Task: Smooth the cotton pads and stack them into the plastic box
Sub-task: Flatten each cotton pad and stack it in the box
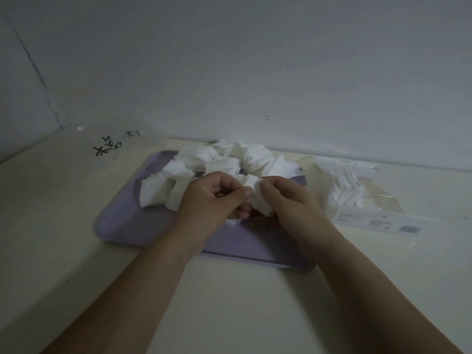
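We log left hand (212, 198), right hand (288, 200) both pinching one pad (255, 192) | box (383, 221) lies rightward, nearer right hand

Label (370, 222) on plastic box (389, 198), black scrawl (107, 146): unreadable

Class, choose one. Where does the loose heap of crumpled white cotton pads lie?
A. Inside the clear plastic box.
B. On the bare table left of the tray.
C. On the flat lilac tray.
C: the heap of crumpled white cotton pads sits on the flat lilac tray, while the clear plastic box to its right holds stacked pads.
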Tool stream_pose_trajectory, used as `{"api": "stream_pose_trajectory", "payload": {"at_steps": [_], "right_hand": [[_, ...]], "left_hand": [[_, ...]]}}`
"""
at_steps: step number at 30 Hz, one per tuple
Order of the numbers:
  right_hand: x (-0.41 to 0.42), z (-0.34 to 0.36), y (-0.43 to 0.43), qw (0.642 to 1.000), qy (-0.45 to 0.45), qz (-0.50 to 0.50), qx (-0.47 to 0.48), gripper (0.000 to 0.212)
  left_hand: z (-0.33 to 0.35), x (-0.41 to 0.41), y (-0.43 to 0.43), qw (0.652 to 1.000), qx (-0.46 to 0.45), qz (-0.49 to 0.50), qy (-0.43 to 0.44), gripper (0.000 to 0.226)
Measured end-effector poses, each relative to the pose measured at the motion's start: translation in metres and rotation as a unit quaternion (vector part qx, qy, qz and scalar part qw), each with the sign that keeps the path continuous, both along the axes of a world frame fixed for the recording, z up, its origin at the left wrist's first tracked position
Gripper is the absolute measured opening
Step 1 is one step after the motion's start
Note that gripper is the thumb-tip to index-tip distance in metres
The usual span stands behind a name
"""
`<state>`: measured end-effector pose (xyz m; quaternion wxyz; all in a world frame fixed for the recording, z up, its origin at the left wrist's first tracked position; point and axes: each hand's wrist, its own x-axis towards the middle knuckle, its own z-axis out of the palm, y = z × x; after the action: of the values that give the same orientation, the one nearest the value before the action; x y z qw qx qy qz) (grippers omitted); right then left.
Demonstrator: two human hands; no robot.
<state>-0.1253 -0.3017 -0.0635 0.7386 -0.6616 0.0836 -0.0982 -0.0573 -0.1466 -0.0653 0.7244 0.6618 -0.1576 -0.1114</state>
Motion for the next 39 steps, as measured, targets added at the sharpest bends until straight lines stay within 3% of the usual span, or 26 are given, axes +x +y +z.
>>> {"api": "stream_pose_trajectory", "payload": {"at_steps": [4, 9, 13, 17, 21, 27, 30, 33, 39], "right_hand": [[0.002, -0.007, -0.007, 0.994, -0.027, -0.022, -0.106, 0.012], [0.004, -0.014, -0.018, 0.979, -0.014, -0.070, -0.189, 0.011], [0.003, -0.012, -0.017, 0.973, -0.016, -0.096, -0.211, 0.033], [0.001, -0.008, -0.015, 0.934, 0.009, -0.077, -0.349, 0.050], [-0.001, -0.005, -0.015, 0.922, 0.026, -0.068, -0.381, 0.058], [-0.002, -0.004, -0.016, 0.938, 0.017, -0.107, -0.329, 0.041], [-0.001, -0.004, -0.016, 0.920, 0.033, -0.091, -0.380, 0.046], [-0.002, -0.005, -0.016, 0.921, 0.038, -0.075, -0.381, 0.055], [0.003, -0.010, -0.022, 0.951, 0.003, -0.129, -0.282, 0.040]], "left_hand": [[0.004, 0.002, 0.002, 0.999, 0.028, 0.004, -0.017, 0.008], [-0.001, 0.029, 0.022, 0.956, 0.215, 0.111, -0.168, 0.008], [-0.006, 0.032, 0.028, 0.919, 0.327, 0.090, -0.201, 0.016], [-0.005, 0.023, 0.026, 0.903, 0.368, 0.067, -0.209, 0.038], [-0.003, 0.021, 0.025, 0.882, 0.412, 0.040, -0.226, 0.046], [-0.005, 0.022, 0.026, 0.905, 0.381, -0.006, -0.190, 0.044], [-0.004, 0.025, 0.025, 0.932, 0.321, 0.001, -0.168, 0.028], [0.001, 0.025, 0.024, 0.957, 0.246, 0.004, -0.157, 0.007], [0.015, 0.016, 0.021, 0.997, 0.044, -0.048, -0.037, 0.015]]}}
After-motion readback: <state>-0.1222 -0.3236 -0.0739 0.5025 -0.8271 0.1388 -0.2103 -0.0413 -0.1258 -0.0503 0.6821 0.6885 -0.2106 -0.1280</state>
